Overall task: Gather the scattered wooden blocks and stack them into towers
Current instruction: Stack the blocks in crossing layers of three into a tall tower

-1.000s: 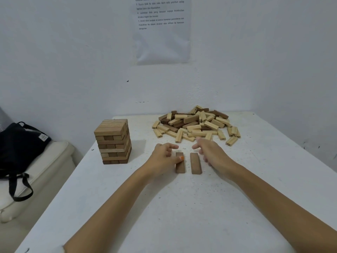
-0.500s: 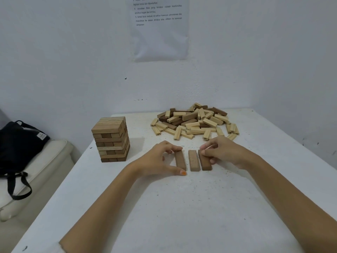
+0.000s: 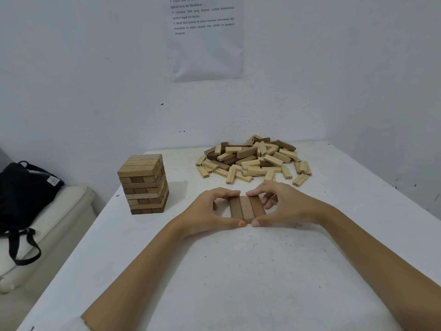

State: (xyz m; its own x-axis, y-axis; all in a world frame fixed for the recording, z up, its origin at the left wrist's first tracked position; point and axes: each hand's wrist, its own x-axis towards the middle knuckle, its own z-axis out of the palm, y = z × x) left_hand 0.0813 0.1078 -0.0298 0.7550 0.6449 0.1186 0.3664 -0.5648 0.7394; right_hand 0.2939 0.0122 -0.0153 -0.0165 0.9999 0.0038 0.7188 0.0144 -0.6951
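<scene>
Now | left hand [image 3: 210, 211], right hand [image 3: 284, 206] | fingers clamped on three-block row [image 3: 247, 209] | table [image 3: 238, 271]

Both hands have closed in, pressing the three blocks [image 3: 247, 208] together, gaps gone.

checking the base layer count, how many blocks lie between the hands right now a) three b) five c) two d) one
a, three blocks lie flat side by side on the table, with the left hand and right hand squeezing them together.
</scene>
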